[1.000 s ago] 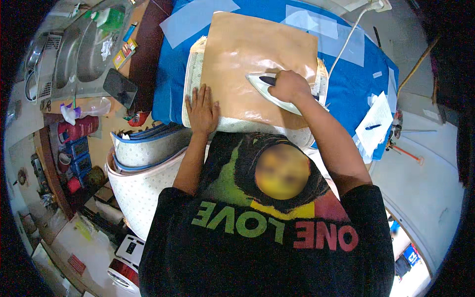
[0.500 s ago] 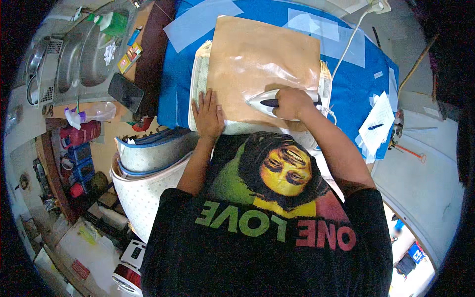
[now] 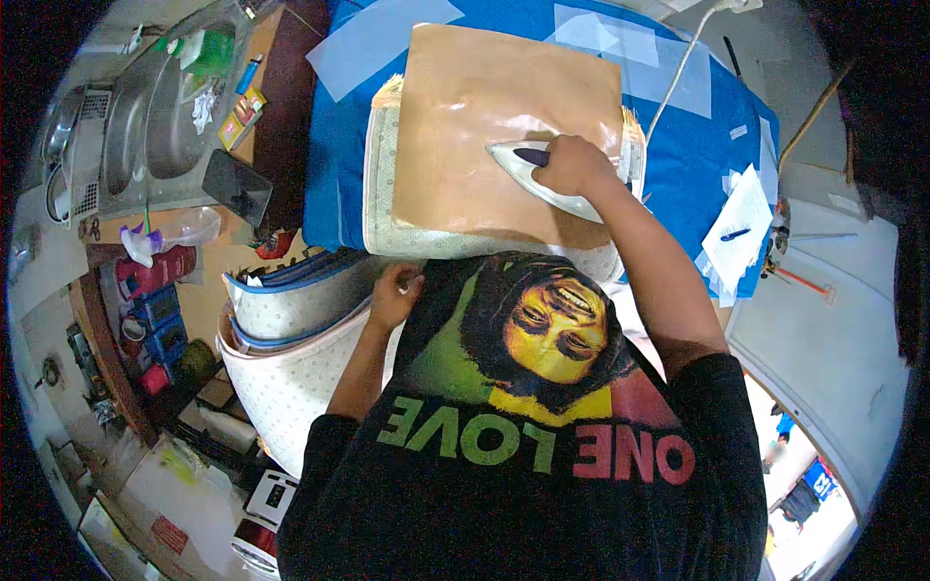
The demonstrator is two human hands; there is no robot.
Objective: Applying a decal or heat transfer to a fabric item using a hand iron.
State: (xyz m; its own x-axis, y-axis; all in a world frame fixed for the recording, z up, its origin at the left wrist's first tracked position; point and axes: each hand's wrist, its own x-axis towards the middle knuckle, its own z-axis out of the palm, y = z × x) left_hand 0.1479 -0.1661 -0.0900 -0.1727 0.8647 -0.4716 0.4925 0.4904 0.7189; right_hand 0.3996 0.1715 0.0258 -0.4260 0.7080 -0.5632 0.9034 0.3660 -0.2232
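My right hand (image 3: 573,172) is closed round the dark handle of a white clothes iron (image 3: 531,176), which rests on a shiny tan sheet (image 3: 475,107). That sheet covers most of a fringed mat (image 3: 382,165) with a pale dotted backing, laid over a blue cloth (image 3: 339,184). My left hand (image 3: 395,293) is off the sheet, below the mat's near left corner and close to my shirt. Its fingers are curled in, and whatever they may hold is hidden.
Folded mats (image 3: 291,310) with pale dotted backing are stacked at my left. The iron's white cord (image 3: 683,82) rises at the far right. Papers with a pen (image 3: 734,235) lie on the cloth's right side. A tablet (image 3: 238,187) sits beside a metal sink (image 3: 174,136).
My left hand has left the sheet, drawn back toward me and curled its fingers. My right hand has moved the iron slightly away from me, and its tip has turned to point up and left.
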